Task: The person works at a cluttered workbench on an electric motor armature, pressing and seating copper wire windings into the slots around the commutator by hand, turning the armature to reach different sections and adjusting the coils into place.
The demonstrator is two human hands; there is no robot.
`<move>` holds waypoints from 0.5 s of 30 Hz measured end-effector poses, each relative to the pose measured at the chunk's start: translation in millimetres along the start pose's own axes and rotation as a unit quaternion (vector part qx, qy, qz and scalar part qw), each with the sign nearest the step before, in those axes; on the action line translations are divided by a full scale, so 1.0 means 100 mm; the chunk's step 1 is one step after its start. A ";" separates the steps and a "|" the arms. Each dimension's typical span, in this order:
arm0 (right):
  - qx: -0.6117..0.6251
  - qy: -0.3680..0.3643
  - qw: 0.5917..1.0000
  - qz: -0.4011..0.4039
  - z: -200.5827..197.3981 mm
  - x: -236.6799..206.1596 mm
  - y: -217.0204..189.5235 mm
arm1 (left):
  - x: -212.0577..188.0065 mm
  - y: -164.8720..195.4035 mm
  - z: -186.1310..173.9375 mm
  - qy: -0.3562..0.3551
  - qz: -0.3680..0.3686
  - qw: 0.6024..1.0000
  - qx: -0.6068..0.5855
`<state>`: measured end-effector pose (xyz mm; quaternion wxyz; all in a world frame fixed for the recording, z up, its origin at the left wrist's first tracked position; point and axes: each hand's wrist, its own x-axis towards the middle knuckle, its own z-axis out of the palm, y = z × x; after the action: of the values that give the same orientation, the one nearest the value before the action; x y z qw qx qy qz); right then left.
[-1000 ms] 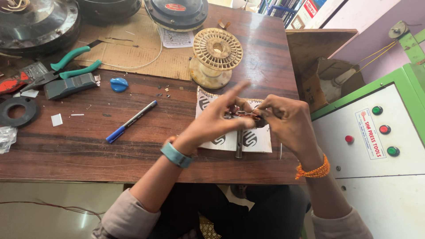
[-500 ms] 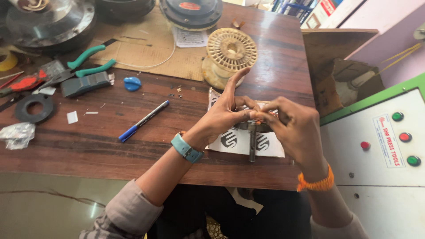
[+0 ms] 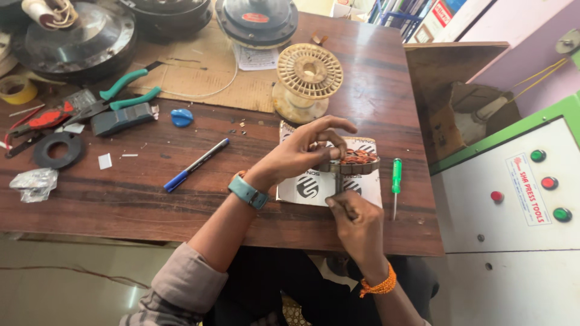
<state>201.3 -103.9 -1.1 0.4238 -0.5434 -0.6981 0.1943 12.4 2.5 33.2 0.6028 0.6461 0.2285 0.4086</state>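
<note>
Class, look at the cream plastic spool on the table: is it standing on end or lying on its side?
Standing on end. The cream spool rests on one flange on the table, its ribbed upper flange and centre hole facing up.

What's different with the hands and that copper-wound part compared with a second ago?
The right hand has dropped from the winding to the shaft below it. A green screwdriver now lies beside the printed sheet. The left hand still holds the copper-wound part; the blue pen is unmoved.

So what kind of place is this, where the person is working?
Probably a small motor repair or winding workshop. The left hand steadies a copper-wound stator while the right hand grips its shaft. Green-handled pliers, a wire spool and a machine's control panel sit nearby.
</note>
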 end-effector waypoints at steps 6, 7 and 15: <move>0.024 0.035 0.999 0.022 -0.31 -0.10 0.19 | -0.05 0.09 0.32 0.063 0.187 0.903 0.382; 0.041 0.039 0.998 0.030 -0.40 -0.10 0.21 | -0.05 0.09 0.36 0.090 0.185 0.890 0.408; -0.009 0.089 0.996 0.010 -0.76 0.30 0.10 | -0.09 0.03 0.45 0.120 0.204 0.880 0.412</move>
<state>267.1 -86.9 46.1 0.4775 -0.5696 -0.6535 0.1429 43.0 -31.4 36.5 0.1532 0.8148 0.3096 0.4657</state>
